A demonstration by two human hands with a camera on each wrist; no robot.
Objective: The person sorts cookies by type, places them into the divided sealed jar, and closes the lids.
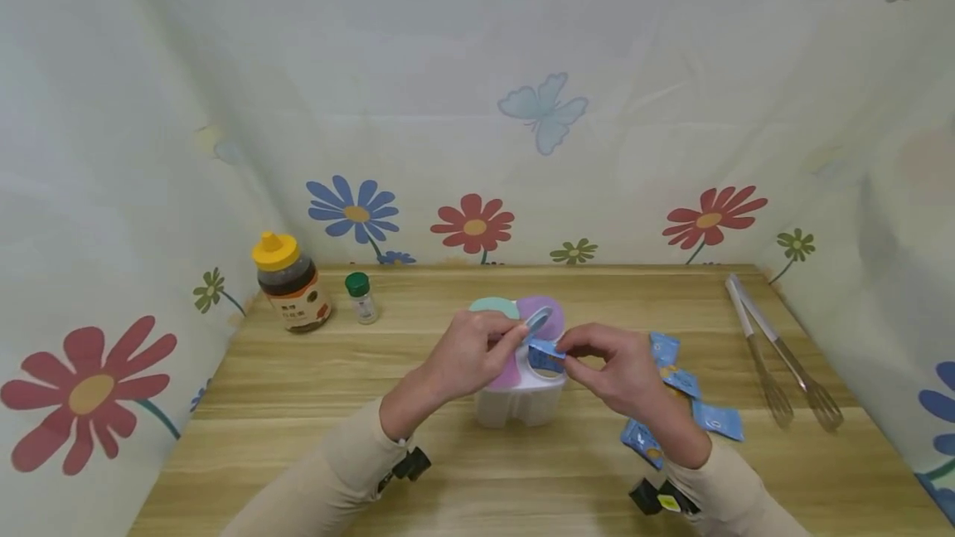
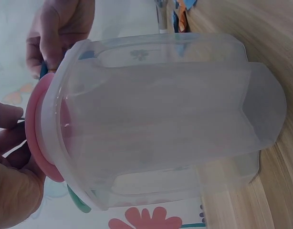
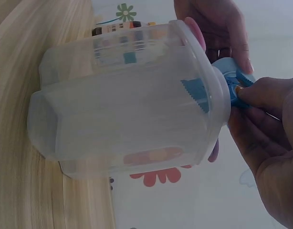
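Observation:
A translucent compartment box [image 1: 518, 408] stands upright on the wooden table, its top fitted with green [image 1: 492, 303], purple [image 1: 554, 326] and pink [image 1: 508, 374] flip lids. My left hand [image 1: 473, 353] pinches the raised light blue lid [image 1: 539, 319] between thumb and fingers. At the uncovered opening, my right hand [image 1: 613, 361] pinches a small blue packet [image 3: 238, 89] by its edge. Through the box wall in the right wrist view, blue wrapper with a serrated edge [image 3: 196, 93] shows just below the rim. The left wrist view shows the box's pink lid [image 2: 39, 129] close to my left fingers.
Several blue packets [image 1: 718, 419] lie right of the box, partly under my right forearm. Metal tongs [image 1: 776, 355] rest farther right. A yellow-capped jar [image 1: 298, 297] and a small green-capped shaker bottle [image 1: 363, 301] stand at the back left. A floral curtain [image 1: 418, 139] hangs behind the table.

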